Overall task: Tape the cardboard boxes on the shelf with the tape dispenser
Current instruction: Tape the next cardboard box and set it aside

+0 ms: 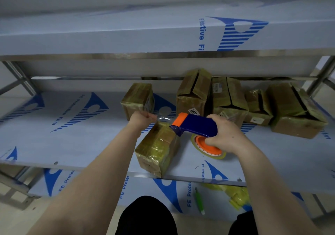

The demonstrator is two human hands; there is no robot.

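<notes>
A blue and orange tape dispenser is gripped by my right hand, its roll of clear tape hanging below. My left hand pinches the free end of clear tape pulled out from the dispenser's orange head. Under the stretched tape lies a small cardboard box wrapped in shiny tape, at the front edge of the middle shelf. Several more cardboard boxes stand behind: one small taped box, two tall ones with open seams, and others at the right.
An upper shelf covered in blue-printed protective film overhangs the work area. On the lower shelf lie a green pen-like tool and crumpled yellowish tape. Metal shelf posts stand at both sides. My dark trouser knees show at the bottom.
</notes>
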